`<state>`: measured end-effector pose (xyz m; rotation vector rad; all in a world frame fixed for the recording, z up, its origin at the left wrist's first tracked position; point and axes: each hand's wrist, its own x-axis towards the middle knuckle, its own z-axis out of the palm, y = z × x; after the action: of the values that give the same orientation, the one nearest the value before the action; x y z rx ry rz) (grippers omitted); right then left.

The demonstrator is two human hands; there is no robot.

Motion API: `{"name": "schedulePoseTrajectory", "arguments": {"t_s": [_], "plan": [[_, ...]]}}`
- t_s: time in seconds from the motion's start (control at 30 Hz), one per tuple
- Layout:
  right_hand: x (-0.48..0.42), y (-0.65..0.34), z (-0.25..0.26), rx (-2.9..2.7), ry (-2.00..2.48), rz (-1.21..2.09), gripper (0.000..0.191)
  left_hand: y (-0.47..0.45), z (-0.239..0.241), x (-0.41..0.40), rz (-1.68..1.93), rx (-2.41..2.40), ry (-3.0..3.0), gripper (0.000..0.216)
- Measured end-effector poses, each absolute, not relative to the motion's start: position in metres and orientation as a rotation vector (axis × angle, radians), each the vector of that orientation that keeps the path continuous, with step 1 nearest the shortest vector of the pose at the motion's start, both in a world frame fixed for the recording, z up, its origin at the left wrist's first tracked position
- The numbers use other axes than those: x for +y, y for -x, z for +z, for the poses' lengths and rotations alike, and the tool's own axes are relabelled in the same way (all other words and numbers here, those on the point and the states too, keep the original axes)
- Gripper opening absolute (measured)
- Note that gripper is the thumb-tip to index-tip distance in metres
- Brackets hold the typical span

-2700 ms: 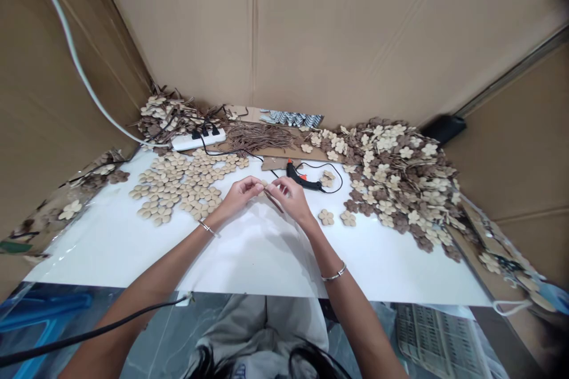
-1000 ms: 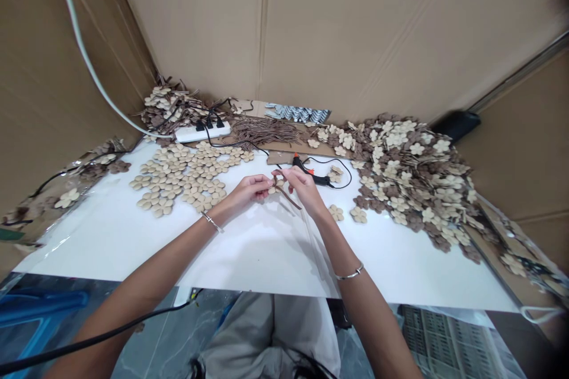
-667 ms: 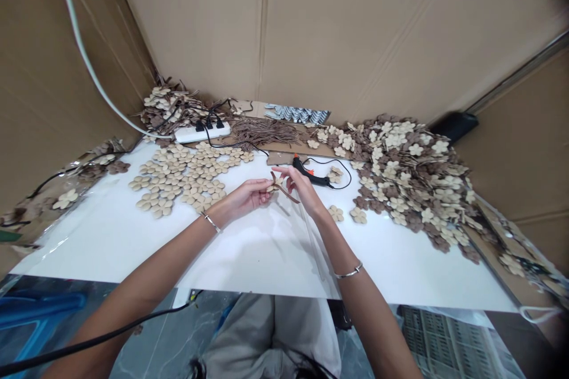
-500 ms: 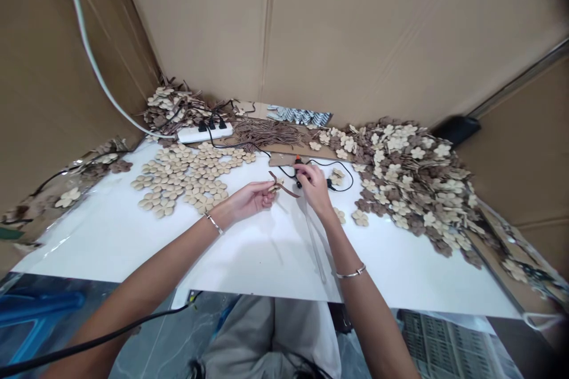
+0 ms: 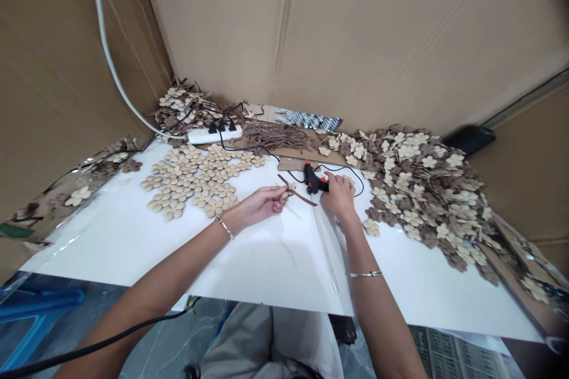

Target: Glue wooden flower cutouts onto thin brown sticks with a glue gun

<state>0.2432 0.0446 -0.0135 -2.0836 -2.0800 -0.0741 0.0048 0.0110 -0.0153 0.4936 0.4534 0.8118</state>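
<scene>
My left hand (image 5: 265, 201) pinches a small beige flower (image 5: 288, 190) with a thin brown strip (image 5: 303, 196) across it, held above the white tabletop. Just right of a black glue gun with orange parts (image 5: 312, 179), my right hand (image 5: 340, 194) reaches over the table with bent, slightly parted fingers. The glue gun lies on the table, its handle end close to those fingers. Partly hidden by the hand is another pale flower (image 5: 349, 179). A clear glue stick or rod (image 5: 326, 249) lies in front of the gun.
Beige padded flowers (image 5: 195, 177) spread across the left side. Brown and cream flowers (image 5: 422, 189) are heaped on the right. Brown strips (image 5: 278, 136) and a white power strip (image 5: 216, 134) lie along the back. Cardboard walls (image 5: 355, 29) enclose the table; black cables (image 5: 249, 148) run to the gun.
My right hand has moved off the glue gun to its right, leaving the gun in plain sight. My left hand keeps its hold on the flower. The whole view has shifted slightly.
</scene>
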Motion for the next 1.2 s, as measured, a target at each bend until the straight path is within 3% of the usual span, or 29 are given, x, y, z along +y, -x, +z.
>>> {"name": "schedulePoseTrajectory", "arguments": {"t_s": [0.33, 0.43, 0.6, 0.7, 0.93, 1.2], "plan": [[0.052, -0.252, -0.011, -1.965, 1.819, -0.050, 0.039, -0.002, -0.019, 0.017, 0.937, 0.534, -0.545, 0.014], [0.052, -0.253, -0.004, -1.838, 1.635, 0.130, 0.032, -0.002, -0.022, 0.019, 1.034, 0.556, -0.565, 0.019], [0.043, -0.249, 0.009, -1.652, 1.590, 0.672, 0.047, -0.001, -0.024, 0.023, 1.178, 0.596, -0.584, 0.027], [0.033, -0.240, 0.014, -1.666, 1.571, 0.825, 0.045, 0.000, -0.021, 0.023, 1.228, 0.636, -0.601, 0.030], [0.018, -0.217, 0.023, -1.685, 1.534, 0.750, 0.045, -0.001, -0.013, 0.019, 1.244, 0.744, -0.675, 0.034], [0.023, -0.220, 0.018, -1.842, 1.430, 0.619, 0.028, -0.002, -0.015, 0.020, 1.249, 0.747, -0.694, 0.038]]}}
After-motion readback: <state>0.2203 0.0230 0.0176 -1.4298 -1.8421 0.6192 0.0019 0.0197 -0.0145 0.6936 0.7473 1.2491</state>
